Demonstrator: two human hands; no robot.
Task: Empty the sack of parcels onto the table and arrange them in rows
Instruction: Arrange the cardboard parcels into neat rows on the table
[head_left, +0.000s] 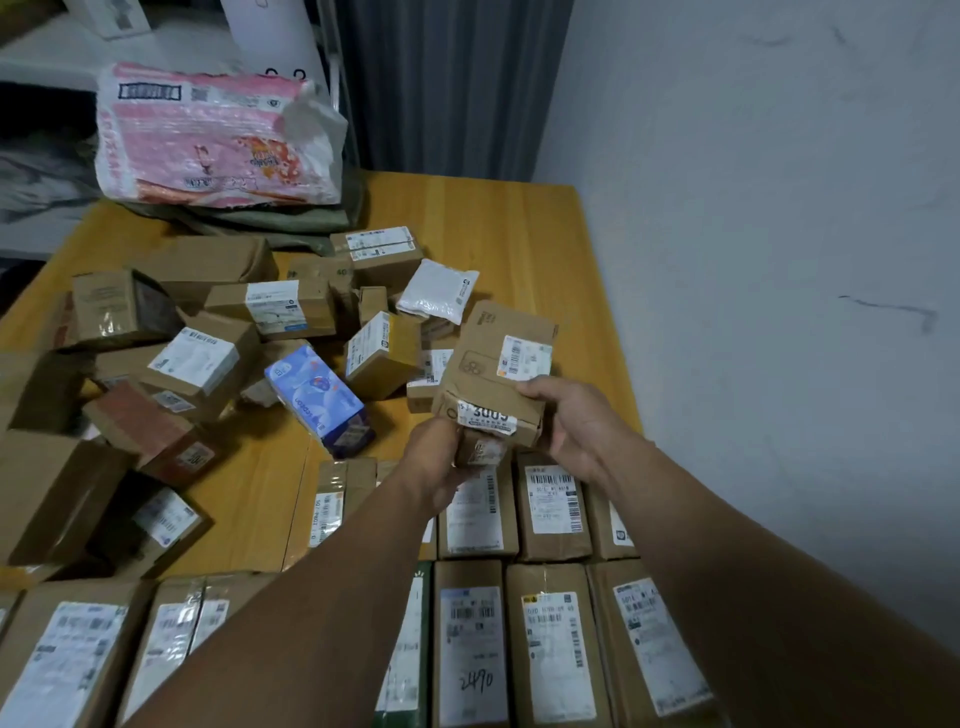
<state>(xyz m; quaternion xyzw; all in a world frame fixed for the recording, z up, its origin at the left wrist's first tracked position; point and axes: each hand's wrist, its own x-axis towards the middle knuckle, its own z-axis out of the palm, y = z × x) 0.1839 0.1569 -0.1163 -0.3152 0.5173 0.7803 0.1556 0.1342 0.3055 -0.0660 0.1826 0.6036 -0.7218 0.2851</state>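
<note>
**Yellow wooden table (524, 228) half sorted, two parcels in hand**

Yellow planks ran up to a pale wall (753, 182) on the right and a grey curtain (447, 83) at the back. Along the near edge, brown cartons lay side by side in two rows (550, 597), labels facing up. One of them (470, 644) carried the handwritten number "2490" below its barcode. Beyond the rows, on the left and middle of the table, sat a loose heap of parcels (218, 338), tilted and overlapping.

At the far end a pink-and-white plastic pack (208, 140) rested on the flattened olive-green sack (291, 221); its print was too small to read. In the heap a blue printed box (319, 400) lay on its side, its lettering unclear, and a white padded mailer (439, 291) leaned against the cartons.

Above the second row, the right hand (571, 415) gripped the near end of a brown carton (493, 364), thumb on top; its white label showed large digits beginning "300". The left hand (436, 457) was curled round a smaller brown box (480, 451) just beneath that carton.
</note>
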